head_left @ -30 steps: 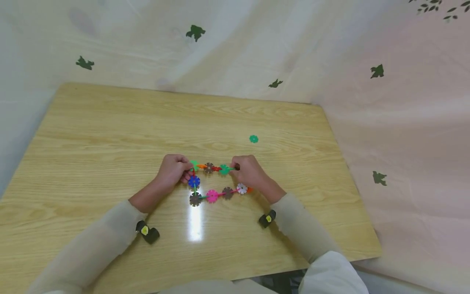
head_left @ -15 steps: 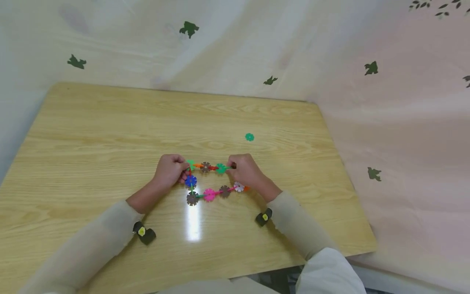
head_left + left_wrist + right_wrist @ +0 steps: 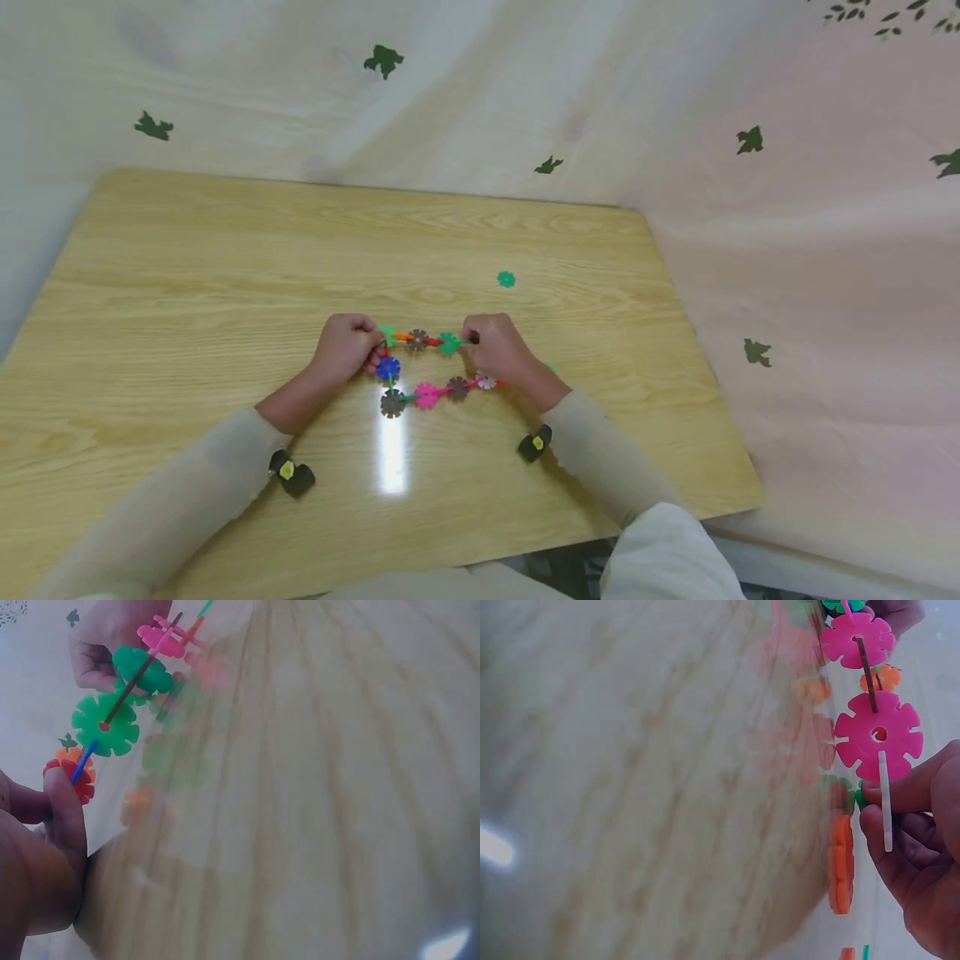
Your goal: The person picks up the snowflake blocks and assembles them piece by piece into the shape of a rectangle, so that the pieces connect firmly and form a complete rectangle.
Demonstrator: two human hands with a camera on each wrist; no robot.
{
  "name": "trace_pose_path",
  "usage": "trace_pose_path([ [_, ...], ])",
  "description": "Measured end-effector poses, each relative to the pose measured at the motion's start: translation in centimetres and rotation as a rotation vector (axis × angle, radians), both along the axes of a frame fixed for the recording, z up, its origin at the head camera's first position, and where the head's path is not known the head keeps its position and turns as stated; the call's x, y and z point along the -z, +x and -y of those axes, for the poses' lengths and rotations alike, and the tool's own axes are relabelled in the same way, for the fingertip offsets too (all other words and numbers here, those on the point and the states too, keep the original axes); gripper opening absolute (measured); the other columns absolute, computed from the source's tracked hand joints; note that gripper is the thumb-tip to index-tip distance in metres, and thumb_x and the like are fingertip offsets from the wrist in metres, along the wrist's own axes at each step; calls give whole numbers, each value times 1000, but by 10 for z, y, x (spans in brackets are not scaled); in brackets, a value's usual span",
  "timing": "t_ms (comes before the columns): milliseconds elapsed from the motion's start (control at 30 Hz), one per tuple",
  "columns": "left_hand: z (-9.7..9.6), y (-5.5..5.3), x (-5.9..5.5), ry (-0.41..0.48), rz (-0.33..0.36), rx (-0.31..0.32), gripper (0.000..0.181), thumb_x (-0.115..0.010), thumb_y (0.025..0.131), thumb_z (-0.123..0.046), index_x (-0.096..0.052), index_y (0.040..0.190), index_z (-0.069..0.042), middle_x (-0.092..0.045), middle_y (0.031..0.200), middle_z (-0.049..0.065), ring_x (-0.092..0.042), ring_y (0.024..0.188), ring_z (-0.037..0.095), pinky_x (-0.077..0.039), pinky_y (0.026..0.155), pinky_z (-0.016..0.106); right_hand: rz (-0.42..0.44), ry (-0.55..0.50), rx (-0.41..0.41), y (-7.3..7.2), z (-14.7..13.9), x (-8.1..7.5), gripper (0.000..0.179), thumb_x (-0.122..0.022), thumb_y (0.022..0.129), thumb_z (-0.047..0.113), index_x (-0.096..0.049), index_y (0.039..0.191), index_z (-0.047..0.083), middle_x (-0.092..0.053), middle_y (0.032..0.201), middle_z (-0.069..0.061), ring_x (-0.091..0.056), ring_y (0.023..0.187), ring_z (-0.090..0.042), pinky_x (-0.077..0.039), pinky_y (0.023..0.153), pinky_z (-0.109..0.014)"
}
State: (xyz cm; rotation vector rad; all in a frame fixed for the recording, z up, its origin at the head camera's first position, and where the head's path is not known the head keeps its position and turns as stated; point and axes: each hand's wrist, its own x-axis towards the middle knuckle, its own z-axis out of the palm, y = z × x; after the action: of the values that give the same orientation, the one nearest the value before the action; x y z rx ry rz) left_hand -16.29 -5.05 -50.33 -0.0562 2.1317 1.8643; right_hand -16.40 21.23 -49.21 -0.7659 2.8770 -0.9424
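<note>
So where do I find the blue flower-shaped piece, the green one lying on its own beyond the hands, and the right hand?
Blue piece (image 3: 388,368): head view, middle of its face.
Lone green piece (image 3: 506,279): head view, middle of its top.
Right hand (image 3: 495,343): head view, back of the hand.

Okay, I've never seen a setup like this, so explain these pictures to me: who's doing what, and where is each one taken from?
There's no robot here, just a person working bare-handed. The wide picture comes from a camera worn on the head, looking forward and down. The two close, tilted ones come from wrist cameras, likely the dark devices seen in the wide view. On the wooden table, colorful flower-shaped discs are slotted together into a chain. The left hand pinches it near its far left corner. The right hand pinches the far side's right end and hides whether the chain closes there. One loose green disc lies beyond them.
</note>
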Motion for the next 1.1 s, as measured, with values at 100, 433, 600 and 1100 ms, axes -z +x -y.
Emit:
trace_pose_path([
  [100, 3, -1, -2, -46, -19, 69, 14, -57, 95, 1, -62, 94, 14, -66, 67, 9, -60, 49, 11, -58, 48, 27, 20, -8, -12, 0, -1, -3, 19, -76, 86, -4, -63, 76, 7, -57, 68, 1, -48, 61, -11, -43, 54, -20],
  [433, 11, 4, -6, -250, -101, 237, 16, -56, 98, -6, -63, 96, 8, -68, 72, 10, -61, 51, 15, -55, 48, 27, 144, 50, 0, 7, -1, -3, 10, -73, 93, 8, -65, 88, 10, -61, 78, 2, -52, 69, -12, -48, 59, -22],
  [600, 12, 6, -4, -299, -114, 311, 25, -52, 94, -4, -61, 113, 9, -67, 72, 9, -58, 50, 17, -51, 47, 27, 161, 30, -25, 12, -3, 3, 7, -73, 93, 10, -67, 90, 9, -63, 78, 3, -54, 69, -11, -50, 60, -22],
  [1100, 5, -3, -5, -129, 76, 241, 34, -55, 95, 6, -54, 126, 21, -67, 71, 14, -63, 52, 13, -59, 52, 28, 5, 86, -72, 8, -8, 2, 5, -76, 90, 10, -74, 88, 7, -68, 77, 3, -53, 63, -6, -48, 58, -19],
])
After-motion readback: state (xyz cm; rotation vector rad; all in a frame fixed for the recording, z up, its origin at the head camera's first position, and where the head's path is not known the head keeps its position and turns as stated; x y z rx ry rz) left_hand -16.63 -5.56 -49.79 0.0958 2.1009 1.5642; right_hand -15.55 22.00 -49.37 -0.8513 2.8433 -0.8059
